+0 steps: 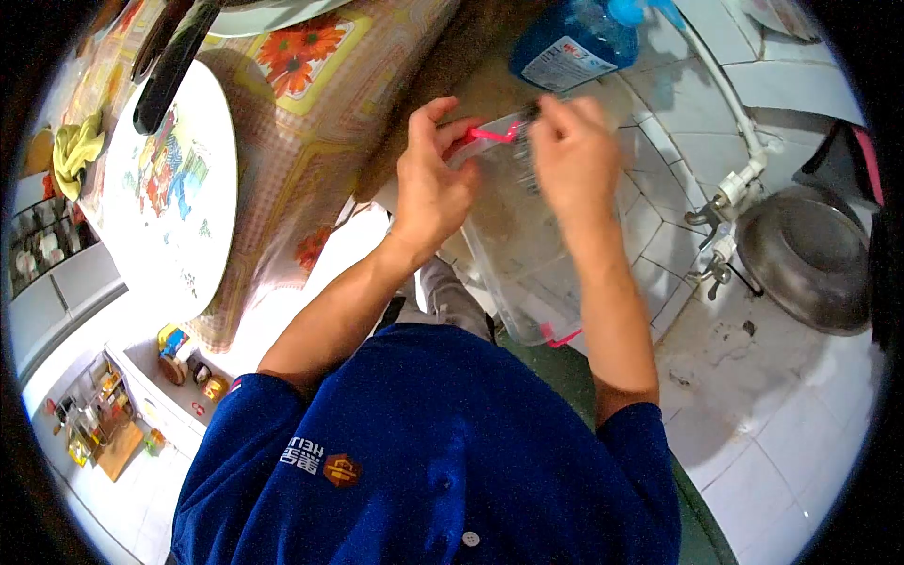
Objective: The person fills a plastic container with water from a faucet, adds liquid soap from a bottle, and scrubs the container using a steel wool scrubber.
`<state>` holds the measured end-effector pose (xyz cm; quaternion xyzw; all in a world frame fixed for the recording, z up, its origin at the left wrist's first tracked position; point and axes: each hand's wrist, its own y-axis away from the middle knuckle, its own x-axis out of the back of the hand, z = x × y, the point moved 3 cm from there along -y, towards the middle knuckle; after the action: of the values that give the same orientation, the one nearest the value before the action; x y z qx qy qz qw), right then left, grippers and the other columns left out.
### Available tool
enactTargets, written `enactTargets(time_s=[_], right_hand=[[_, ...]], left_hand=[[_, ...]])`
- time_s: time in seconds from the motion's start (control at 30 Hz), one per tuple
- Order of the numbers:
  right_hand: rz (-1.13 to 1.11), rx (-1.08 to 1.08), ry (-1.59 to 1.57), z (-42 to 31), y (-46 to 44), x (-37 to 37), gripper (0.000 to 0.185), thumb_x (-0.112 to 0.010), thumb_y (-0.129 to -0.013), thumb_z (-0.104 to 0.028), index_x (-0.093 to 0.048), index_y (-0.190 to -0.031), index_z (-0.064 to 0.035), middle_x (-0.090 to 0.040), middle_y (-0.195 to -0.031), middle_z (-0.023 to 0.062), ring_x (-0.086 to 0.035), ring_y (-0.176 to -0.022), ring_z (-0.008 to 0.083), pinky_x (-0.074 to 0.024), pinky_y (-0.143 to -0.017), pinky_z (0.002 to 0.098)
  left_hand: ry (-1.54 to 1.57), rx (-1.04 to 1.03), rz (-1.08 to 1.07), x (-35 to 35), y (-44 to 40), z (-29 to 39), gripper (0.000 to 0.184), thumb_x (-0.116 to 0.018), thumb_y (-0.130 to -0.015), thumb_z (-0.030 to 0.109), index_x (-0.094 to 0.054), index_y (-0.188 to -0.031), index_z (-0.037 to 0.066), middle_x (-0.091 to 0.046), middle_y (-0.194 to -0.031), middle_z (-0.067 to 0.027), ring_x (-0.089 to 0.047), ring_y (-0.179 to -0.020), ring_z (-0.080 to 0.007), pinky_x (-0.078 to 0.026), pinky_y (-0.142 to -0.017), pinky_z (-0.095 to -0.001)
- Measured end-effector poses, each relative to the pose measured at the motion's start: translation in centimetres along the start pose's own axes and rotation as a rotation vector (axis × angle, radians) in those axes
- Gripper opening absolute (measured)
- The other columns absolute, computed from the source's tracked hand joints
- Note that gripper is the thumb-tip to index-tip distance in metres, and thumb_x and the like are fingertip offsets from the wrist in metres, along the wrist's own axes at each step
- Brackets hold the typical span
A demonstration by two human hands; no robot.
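A clear plastic container (pixel 508 254) with pink clips stands tilted in front of my body. My left hand (pixel 435 179) grips its upper left corner, beside a pink clip (pixel 494 135). Close to the same rim, my right hand (pixel 576 155) is closed and blurred by motion. A dark, mesh-like thing (pixel 524 162) shows at its fingertips, too blurred to name for certain. Just beyond the hands is a bottle of blue liquid (pixel 574 47) with a white label.
At left, a patterned tablecloth (pixel 282 141) bears a white oval board (pixel 174 207) and a black handle (pixel 169 85). Taps (pixel 720 245) and a metal basin (pixel 805 259) are at right. A yellow cloth (pixel 77 155) lies far left.
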<state>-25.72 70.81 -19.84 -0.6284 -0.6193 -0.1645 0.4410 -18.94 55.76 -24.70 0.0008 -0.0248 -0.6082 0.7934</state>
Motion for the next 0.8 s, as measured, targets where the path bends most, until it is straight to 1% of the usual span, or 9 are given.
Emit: enactTargets(time_s=[0.07,0.13,0.23,0.37,0.4,0.47,0.53,0.63,0.8], right_hand=[[-0.146,0.242,-0.021,-3.2,1.9,-1.2,0.019,-0.065,-0.081,-0.010,-0.073,-0.098,-0.0065,-0.060,-0.081,0.0119,-0.062,-0.073,0.0307,-0.0506,-0.067,0.0383],[-0.147,0.246,0.021,-2.7,1.7,-1.0,0.021,-0.065,-0.081,-0.010,-0.072,-0.100,-0.0058,-0.061,-0.083,0.0129,-0.063,-0.074,0.0298,-0.0506,-0.068,0.0375],[0.077,0.028,0.042,1.4,-0.8,0.5,0.022,-0.065,-0.081,-0.014,-0.071,-0.101,-0.0108,-0.058,-0.081,0.0107,-0.062,-0.073,0.0328,-0.0517,-0.063,0.0419],[-0.131,0.250,-0.051,-2.4,2.2,-1.1,0.022,-0.064,-0.083,-0.014,-0.071,-0.102,-0.0061,-0.060,-0.083,0.0137,-0.063,-0.077,0.0330,-0.0510,-0.066,0.0412],[-0.131,0.247,-0.052,-2.0,1.8,-0.8,0.022,-0.064,-0.083,-0.014,-0.071,-0.102,-0.0061,-0.060,-0.083,0.0137,-0.063,-0.077,0.0330,-0.0510,-0.066,0.0412],[-0.059,-0.117,-0.045,1.1,-0.3,0.5,0.022,-0.064,-0.082,-0.014,-0.071,-0.101,-0.0052,-0.061,-0.085,0.0144,-0.064,-0.079,0.0332,-0.0511,-0.069,0.0405],[0.044,-0.097,0.016,2.2,-1.3,1.0,0.023,-0.063,-0.083,-0.014,-0.071,-0.102,-0.0049,-0.063,-0.088,0.0151,-0.064,-0.080,0.0333,-0.0511,-0.071,0.0399],[-0.101,-0.003,-0.010,0.3,-0.9,1.1,0.024,-0.062,-0.082,-0.015,-0.072,-0.102,-0.0056,-0.065,-0.091,0.0150,-0.065,-0.082,0.0328,-0.0512,-0.073,0.0395],[-0.067,-0.011,-0.048,2.6,-3.0,0.9,0.024,-0.063,-0.080,-0.017,-0.073,-0.100,-0.0080,-0.064,-0.089,0.0149,-0.064,-0.082,0.0338,-0.0517,-0.073,0.0405]], left_hand=[[-0.031,-0.010,0.034,0.0,0.0,-0.8,0.065,-0.054,-0.075,-0.014,-0.032,-0.135,0.002,-0.063,-0.118,-0.0219,-0.062,-0.112,-0.0283,-0.048,-0.096,-0.0346],[0.015,-0.003,0.019,0.0,0.0,-0.6,0.064,-0.054,-0.075,-0.014,-0.033,-0.134,0.002,-0.063,-0.117,-0.0213,-0.062,-0.111,-0.0278,-0.049,-0.095,-0.0345],[0.000,0.010,0.014,0.2,0.2,0.0,0.061,-0.054,-0.076,-0.014,-0.037,-0.132,0.001,-0.064,-0.115,-0.0204,-0.063,-0.109,-0.0271,-0.050,-0.093,-0.0342],[-0.006,-0.034,0.004,0.0,-0.2,-1.1,0.054,-0.056,-0.077,-0.011,-0.044,-0.128,0.000,-0.064,-0.113,-0.0198,-0.064,-0.107,-0.0264,-0.051,-0.091,-0.0338],[-0.007,-0.033,0.002,0.0,-0.3,-1.0,0.054,-0.056,-0.077,-0.011,-0.044,-0.128,0.000,-0.064,-0.113,-0.0198,-0.064,-0.107,-0.0264,-0.051,-0.091,-0.0338],[-0.066,-0.022,-0.024,0.1,-0.3,-0.5,0.052,-0.057,-0.077,-0.010,-0.046,-0.126,0.000,-0.065,-0.112,-0.0196,-0.064,-0.105,-0.0266,-0.051,-0.090,-0.0337],[-0.077,-0.024,-0.005,0.1,-0.1,-0.4,0.052,-0.057,-0.077,-0.009,-0.046,-0.127,0.000,-0.065,-0.112,-0.0197,-0.065,-0.104,-0.0265,-0.051,-0.090,-0.0335],[-0.071,0.024,-0.009,0.1,0.0,-0.2,0.054,-0.059,-0.079,-0.010,-0.043,-0.129,0.000,-0.062,-0.115,-0.0185,-0.062,-0.108,-0.0254,-0.050,-0.092,-0.0331],[-0.102,0.040,-0.023,0.1,0.0,0.0,0.056,-0.060,-0.081,-0.010,-0.039,-0.132,-0.001,-0.059,-0.119,-0.0175,-0.059,-0.112,-0.0249,-0.048,-0.097,-0.0338]])
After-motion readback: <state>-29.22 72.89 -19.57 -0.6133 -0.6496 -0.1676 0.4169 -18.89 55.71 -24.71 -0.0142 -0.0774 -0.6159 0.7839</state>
